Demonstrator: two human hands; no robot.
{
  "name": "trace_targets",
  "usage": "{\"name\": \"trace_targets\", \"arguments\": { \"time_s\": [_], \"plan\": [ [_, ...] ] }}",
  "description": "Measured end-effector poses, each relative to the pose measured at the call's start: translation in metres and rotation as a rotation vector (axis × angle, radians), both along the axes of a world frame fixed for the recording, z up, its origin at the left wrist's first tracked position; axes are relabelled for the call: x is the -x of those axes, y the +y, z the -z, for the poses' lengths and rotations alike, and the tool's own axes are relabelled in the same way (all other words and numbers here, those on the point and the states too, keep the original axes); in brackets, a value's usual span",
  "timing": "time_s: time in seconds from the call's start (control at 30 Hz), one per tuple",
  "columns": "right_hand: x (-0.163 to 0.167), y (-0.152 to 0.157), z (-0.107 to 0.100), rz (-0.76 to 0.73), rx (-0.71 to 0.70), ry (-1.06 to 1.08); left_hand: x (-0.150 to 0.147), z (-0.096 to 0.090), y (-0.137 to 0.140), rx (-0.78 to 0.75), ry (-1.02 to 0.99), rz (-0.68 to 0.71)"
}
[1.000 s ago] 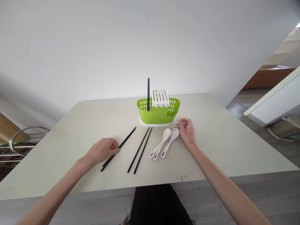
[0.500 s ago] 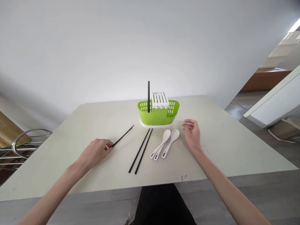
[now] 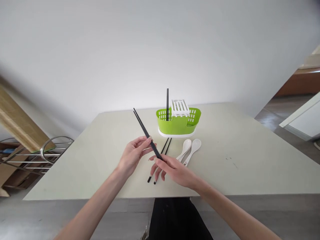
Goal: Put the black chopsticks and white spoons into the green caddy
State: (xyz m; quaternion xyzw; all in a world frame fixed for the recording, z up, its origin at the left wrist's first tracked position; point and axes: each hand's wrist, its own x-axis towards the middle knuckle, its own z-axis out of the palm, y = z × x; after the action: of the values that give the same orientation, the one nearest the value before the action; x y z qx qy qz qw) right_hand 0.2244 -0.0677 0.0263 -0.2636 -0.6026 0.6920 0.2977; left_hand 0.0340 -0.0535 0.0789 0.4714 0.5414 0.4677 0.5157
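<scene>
Above the table, a pair of black chopsticks (image 3: 142, 124) slants up to the left, held between both hands. My left hand (image 3: 135, 151) pinches the pair near its middle, thumb on top. My right hand (image 3: 176, 170) grips the thicker lower end between thumb and forefinger, its other fingers loosely curled. Beneath it lies another black chopstick pair (image 3: 168, 146) on the table, partly covered by the hand. Just right of these are white spoons (image 3: 195, 145), their handles partly hidden. Behind them stands a green utensil basket (image 3: 172, 127) with more black chopsticks (image 3: 167, 100) upright in its left compartment.
A white slotted rack (image 3: 180, 107) sits across the basket's middle, and the basket rests on a white base (image 3: 176, 135). The pale table (image 3: 100, 160) meets a wall at the back. At left are a metal rack (image 3: 42, 150) and a wooden board (image 3: 22, 116).
My left hand has lifted the chopsticks off the table and brought them to the middle. My right hand has moved left from beside the spoons and taken their lower end. The view has shifted left.
</scene>
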Motion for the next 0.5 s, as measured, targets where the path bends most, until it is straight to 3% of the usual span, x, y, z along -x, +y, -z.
{"name": "trace_targets", "arguments": {
  "time_s": [0.13,0.27,0.5],
  "plan": [
    [0.007,-0.007,0.004,0.074,0.036,0.005,0.003,0.008,-0.010,0.015,0.025,0.000],
    [-0.005,-0.009,0.010,0.103,0.064,0.003,0.017,0.012,-0.003,0.054,0.060,-0.067],
    [-0.047,-0.011,-0.003,0.066,0.060,-0.102,0.027,-0.007,0.016,-0.039,0.122,-0.107]
  ]
}}
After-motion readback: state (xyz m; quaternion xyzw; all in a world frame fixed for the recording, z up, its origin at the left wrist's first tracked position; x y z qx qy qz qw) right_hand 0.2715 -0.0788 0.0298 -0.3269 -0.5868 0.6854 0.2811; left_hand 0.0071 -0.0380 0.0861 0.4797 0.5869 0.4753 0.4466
